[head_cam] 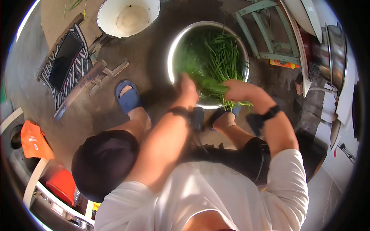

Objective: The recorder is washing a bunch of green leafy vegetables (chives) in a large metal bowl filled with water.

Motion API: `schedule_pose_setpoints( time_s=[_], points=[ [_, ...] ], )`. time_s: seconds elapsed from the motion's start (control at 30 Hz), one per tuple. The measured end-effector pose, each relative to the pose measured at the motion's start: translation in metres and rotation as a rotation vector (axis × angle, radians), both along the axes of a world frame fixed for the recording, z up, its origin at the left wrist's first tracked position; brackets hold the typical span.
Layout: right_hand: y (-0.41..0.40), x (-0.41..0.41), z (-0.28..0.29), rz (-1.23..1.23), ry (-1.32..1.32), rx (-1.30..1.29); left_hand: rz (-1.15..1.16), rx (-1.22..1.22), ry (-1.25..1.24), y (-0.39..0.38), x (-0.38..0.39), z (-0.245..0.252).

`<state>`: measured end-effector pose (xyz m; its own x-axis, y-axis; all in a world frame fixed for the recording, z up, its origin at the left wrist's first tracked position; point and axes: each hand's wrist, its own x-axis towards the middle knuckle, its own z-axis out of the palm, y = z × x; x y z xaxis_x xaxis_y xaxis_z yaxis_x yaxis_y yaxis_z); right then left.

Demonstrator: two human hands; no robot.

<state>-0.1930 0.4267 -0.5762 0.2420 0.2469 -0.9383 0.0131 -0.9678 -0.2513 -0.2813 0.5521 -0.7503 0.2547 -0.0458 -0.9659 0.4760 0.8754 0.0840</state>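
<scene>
A wide steel basin (172,52) stands on the floor in front of me, with long thin green leaves (227,53), like garlic chives, piled in its right side. My right hand (241,91) grips a bunch of the same greens (209,83) at the stem end, over the basin's near rim. Pale stem ends stick out below that hand. The bunch points left and is blurred by motion. At its left, by the near-left rim, is my left hand (188,91), thumb upward. Blur hides whether its fingers close on any leaves.
A white enamel bowl (133,18) stands beyond the basin to the left. A folding stool (94,75) with a striped seat bears a dark phone (66,60). To the right are a green wooden stool (270,31) and a steel pot (336,55). My slippered foot (128,96) rests near the basin.
</scene>
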Motion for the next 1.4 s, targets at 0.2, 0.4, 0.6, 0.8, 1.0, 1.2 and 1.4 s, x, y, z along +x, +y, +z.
schedule_pose_setpoints(
  time_s=[0.2, 0.4, 0.6, 0.8, 1.0, 1.2, 1.4],
  points=[
    [-0.065, 0.019, 0.107, -0.304, 0.174, 0.041, -0.115, -0.068, 0.037, 0.002, 0.008, 0.008],
    [-0.107, -0.002, 0.134, -0.618, 0.224, 0.212, -0.521, 0.182, -0.361, -0.018, -0.009, -0.031],
    [-0.114, -0.010, 0.145, -0.695, 0.214, 0.263, -0.183, -0.275, -0.447, -0.004, -0.008, 0.009],
    [-0.126, -0.017, 0.146, -0.757, 0.178, 0.249, -0.107, -0.405, -0.905, -0.002, 0.018, 0.031],
    [-0.126, -0.012, 0.154, -0.763, 0.150, 0.227, 0.141, -0.520, -0.600, 0.010, 0.025, 0.040],
    [-0.129, -0.011, 0.174, -0.740, 0.122, 0.273, 0.038, -0.308, -0.574, 0.008, 0.019, 0.020],
    [-0.132, -0.011, 0.218, -0.751, -0.010, 0.196, -0.593, 0.310, -0.497, -0.003, 0.018, 0.025]
  ],
)
